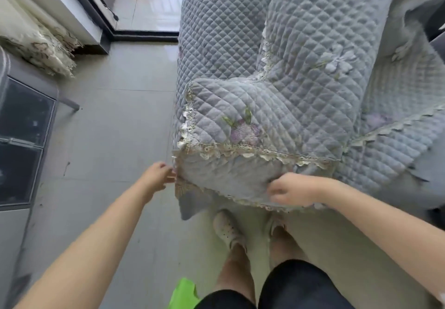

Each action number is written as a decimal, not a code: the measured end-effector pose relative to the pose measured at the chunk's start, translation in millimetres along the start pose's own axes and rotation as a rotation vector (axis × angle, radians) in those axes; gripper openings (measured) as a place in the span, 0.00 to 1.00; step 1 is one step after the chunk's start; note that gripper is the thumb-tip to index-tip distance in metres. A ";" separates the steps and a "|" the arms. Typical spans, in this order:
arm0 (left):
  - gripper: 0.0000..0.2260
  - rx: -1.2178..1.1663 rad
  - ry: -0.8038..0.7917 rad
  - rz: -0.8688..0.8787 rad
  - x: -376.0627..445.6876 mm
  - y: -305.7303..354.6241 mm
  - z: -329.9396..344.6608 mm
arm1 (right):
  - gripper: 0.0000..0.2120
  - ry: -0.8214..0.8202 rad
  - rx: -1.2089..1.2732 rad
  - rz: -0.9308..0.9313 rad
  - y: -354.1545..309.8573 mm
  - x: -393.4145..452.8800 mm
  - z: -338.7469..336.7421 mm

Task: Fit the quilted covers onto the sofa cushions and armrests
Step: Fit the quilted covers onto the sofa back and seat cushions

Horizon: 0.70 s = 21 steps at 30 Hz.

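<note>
The quilted cover (243, 125) lay draped over the sofa armrest (212, 43), its front flap hanging down toward the person's shoes (228, 229), with the lace trim (252, 152) running across the fold and down the left edge. The left hand (157, 176) reached the flap's left corner, fingers curled at the lace edge; it seemed to pinch the trim, though the fingertips were partly hidden by the fabric. The right hand (292, 190) gripped the lower hem of the flap, fingers bunched into the cloth.

The cover looked soft, padded and fairly light, limp enough to sag and wrinkle wherever it was not supported, yet thick enough to hold a fold. It would probably slide easily over the smooth upholstery, so it needed tension from both sides at once. The quilted body near the corners seemed the safer place to hold; the lace looked delicate and might tear or stretch under a hard pull. More covers (390, 154) lay over the seat to the right.
</note>
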<state>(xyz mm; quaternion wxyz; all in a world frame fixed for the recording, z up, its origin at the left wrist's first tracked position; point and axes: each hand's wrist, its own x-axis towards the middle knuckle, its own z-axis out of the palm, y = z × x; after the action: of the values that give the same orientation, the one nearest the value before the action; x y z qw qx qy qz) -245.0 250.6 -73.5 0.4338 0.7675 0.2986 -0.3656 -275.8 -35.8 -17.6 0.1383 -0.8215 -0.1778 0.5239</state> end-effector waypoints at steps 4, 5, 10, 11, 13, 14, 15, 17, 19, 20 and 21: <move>0.18 -0.536 0.006 0.214 -12.3 47.1 0.5 | 0.20 0.684 -0.014 -0.161 21.7 -14.7 -28.8; 0.20 -0.553 -0.048 0.247 -15.2 53.2 1.8 | 0.27 0.691 -0.210 -0.049 20.6 -15.0 -31.0; 0.21 -0.449 -0.119 0.206 -19.6 60.8 19.7 | 0.20 0.297 -0.659 0.327 18.1 4.1 -18.7; 0.21 -0.471 -0.129 0.185 -18.4 61.3 20.4 | 0.15 0.308 -0.679 0.279 19.7 5.0 -18.8; 0.20 -0.480 -0.184 0.180 -17.4 63.4 21.8 | 0.13 0.293 -0.729 0.198 28.3 6.4 -17.7; 0.19 -0.448 -0.226 0.197 -18.4 64.1 23.6 | 0.13 0.272 -0.742 0.179 31.5 5.7 -17.5; 0.17 -0.411 -0.268 0.217 -19.1 64.5 25.4 | 0.12 0.237 -0.748 0.169 32.3 5.7 -16.4; 0.09 -0.364 -0.322 0.277 -24.8 67.9 35.2 | 0.11 0.168 -0.777 0.135 33.0 3.8 -15.8; 0.09 -0.287 -0.303 0.313 -29.9 70.5 42.0 | 0.11 0.140 -0.798 0.089 37.7 -1.0 -15.9; 0.13 -0.255 -0.304 0.318 -32.4 71.6 43.4 | 0.12 0.124 -0.799 0.068 40.4 -6.8 -13.2; 0.19 -0.229 -0.313 0.322 -33.3 71.7 43.7 | 0.12 0.100 -0.799 0.050 42.2 -14.5 -9.0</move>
<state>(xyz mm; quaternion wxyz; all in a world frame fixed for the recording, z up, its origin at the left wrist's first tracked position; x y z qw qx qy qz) -221.0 175.4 -29.7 0.6114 0.6851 0.1411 -0.3701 -267.0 -80.4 -19.6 -0.1964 -0.8391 -0.3405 0.3760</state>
